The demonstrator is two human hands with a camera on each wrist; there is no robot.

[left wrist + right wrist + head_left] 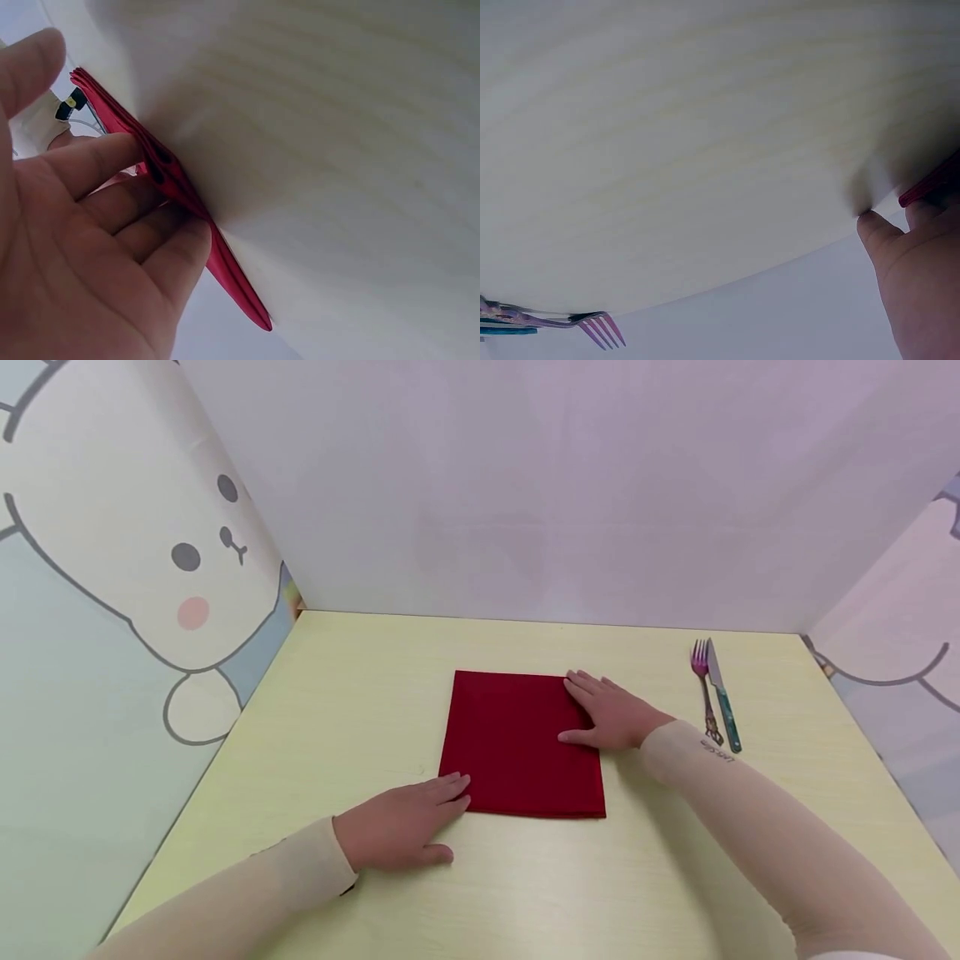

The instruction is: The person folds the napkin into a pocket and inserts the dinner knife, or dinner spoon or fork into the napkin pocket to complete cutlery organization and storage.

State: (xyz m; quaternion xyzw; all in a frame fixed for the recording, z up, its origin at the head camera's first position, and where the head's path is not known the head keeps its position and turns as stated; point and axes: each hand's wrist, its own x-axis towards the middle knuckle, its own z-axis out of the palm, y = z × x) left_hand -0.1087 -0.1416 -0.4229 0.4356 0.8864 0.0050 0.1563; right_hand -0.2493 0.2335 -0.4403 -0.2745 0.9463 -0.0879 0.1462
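Lying flat on the worktop (337, 693) is one red cloth (517, 743), folded nearly square, set in from the far edge and roughly midway between the left and right edges. Colour plain and deep; surface smooth; several stacked layers visible along its edge from the left wrist. One left hand (401, 827) rests fingertips on the cloth's near left corner, fingers extended, thumb apart, gripping nothing. One right hand (618, 714) lies over the far right corner, fingers straight, thumb spread wide, likewise gripping nothing. Toward the worktop's far right corner I count one fork (705, 689), purple-tinged, and one knife (723, 695), teal-handled, side by side, tines and blade toward the far edge. Two pale sleeves (300, 868) cover the forearms.
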